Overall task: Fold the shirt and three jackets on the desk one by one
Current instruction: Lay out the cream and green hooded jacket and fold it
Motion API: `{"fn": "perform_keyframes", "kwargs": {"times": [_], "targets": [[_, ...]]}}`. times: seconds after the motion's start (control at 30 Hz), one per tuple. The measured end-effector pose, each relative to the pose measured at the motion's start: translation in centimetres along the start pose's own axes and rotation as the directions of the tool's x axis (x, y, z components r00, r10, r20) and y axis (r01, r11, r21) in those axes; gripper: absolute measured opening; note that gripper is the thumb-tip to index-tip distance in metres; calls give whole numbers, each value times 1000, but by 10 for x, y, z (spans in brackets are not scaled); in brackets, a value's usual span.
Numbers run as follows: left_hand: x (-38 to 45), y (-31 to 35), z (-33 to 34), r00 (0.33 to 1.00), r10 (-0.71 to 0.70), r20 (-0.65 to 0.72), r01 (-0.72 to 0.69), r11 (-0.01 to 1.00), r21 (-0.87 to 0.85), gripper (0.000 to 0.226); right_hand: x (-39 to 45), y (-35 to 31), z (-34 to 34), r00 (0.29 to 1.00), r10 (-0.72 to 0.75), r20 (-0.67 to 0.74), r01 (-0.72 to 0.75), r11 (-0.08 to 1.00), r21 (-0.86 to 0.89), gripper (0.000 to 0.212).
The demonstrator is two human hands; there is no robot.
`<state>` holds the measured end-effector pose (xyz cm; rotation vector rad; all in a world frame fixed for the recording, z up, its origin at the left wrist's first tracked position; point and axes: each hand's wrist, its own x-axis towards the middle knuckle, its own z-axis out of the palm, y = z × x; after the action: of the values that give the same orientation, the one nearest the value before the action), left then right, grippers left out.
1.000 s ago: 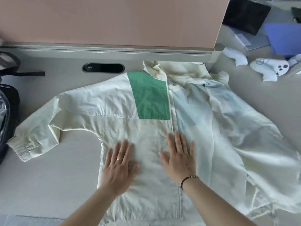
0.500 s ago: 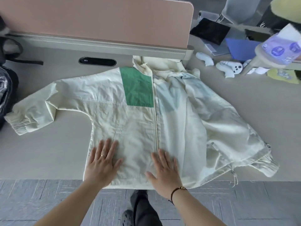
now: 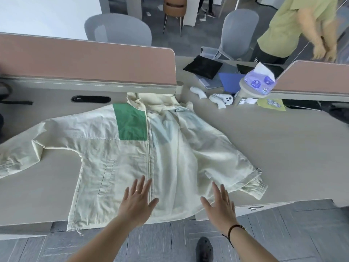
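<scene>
A pale jacket (image 3: 105, 148) with a green patch (image 3: 131, 123) lies flat on the desk (image 3: 283, 148), front side up. Its collar points away to the pink divider wall (image 3: 85, 61) and its bottom hem hangs a little over the near desk edge. The zipper (image 3: 149, 157) runs from far to near. One sleeve stretches out long to the left. The other sleeve is bunched up on the right, with its cuff (image 3: 255, 188) near the desk edge. The left hand (image 3: 137, 203) is flat with fingers spread, over the jacket by the zipper. The right hand (image 3: 219, 205) is flat and spread too, by the right hem. Neither hand holds anything. There is bare desk to the right of the jacket and under the left sleeve. White controllers (image 3: 219, 100) sit far back on the right.
</scene>
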<state>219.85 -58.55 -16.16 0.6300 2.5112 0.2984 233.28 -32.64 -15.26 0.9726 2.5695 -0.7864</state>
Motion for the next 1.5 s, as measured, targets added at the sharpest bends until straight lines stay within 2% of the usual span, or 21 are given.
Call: {"fn": "perform_keyframes", "kwargs": {"times": [0.2, 0.37, 0.5, 0.6, 0.7, 0.8, 0.93, 1.0, 1.1, 1.17, 1.27, 1.3, 1.37, 1.43, 1.5], "targets": [[25, 83, 0, 998, 2, -55, 2, 998, 65, 75, 55, 78, -61, 985, 65, -158, -44, 991, 130, 70], [58, 168, 15, 998, -6, -64, 14, 993, 117, 75, 100, 151, -104, 989, 31, -142, -18, 996, 92, 60], [84, 241, 34, 998, 34, -52, -27, 991, 129, 76, 141, 198, -130, 994, 92, -55, -79, 976, 203, 48], [95, 283, 47, 999, 48, -6, -46, 989, 141, 77, 165, 210, -141, 993, 114, -44, -103, 975, 197, 40], [103, 309, 53, 998, 39, 50, -47, 985, 165, 77, 183, 202, -144, 990, 136, -32, -129, 979, 161, 42], [111, 321, 53, 995, 18, 102, -35, 985, 169, 75, 196, 193, -141, 992, 124, -6, -124, 990, 72, 46], [118, 325, 50, 994, -21, 110, 11, 995, 95, 71, 199, 186, -136, 995, 90, 48, -90, 996, -9, 38], [120, 326, 49, 993, -42, 112, 37, 998, 54, 68, 199, 183, -135, 997, 57, 55, -58, 998, 26, 28], [121, 327, 48, 992, -49, 113, 45, 998, 34, 67, 197, 178, -137, 995, 27, 99, -44, 984, 174, 21], [119, 325, 51, 989, -15, 148, 0, 995, 98, 67, 192, 177, -137, 988, 21, 151, -48, 982, 184, 24], [114, 320, 57, 973, 14, 231, -56, 983, 174, 66, 185, 177, -129, 974, 47, 223, -76, 990, 123, 62], [112, 316, 58, 969, 11, 248, -56, 983, 174, 65, 184, 178, -126, 970, 51, 240, -89, 985, 150, 56], [109, 306, 61, 965, 23, 263, -69, 984, 165, 64, 179, 173, -127, 974, 54, 222, -115, 954, 276, 29], [107, 297, 61, 961, 51, 272, -91, 986, 139, 62, 173, 167, -129, 986, 76, 150, -132, 899, 417, 26], [106, 292, 55, 971, 74, 229, -82, 996, 26, 57, 162, 155, -138, 994, 74, 79, -105, 839, 534, 26]]}}
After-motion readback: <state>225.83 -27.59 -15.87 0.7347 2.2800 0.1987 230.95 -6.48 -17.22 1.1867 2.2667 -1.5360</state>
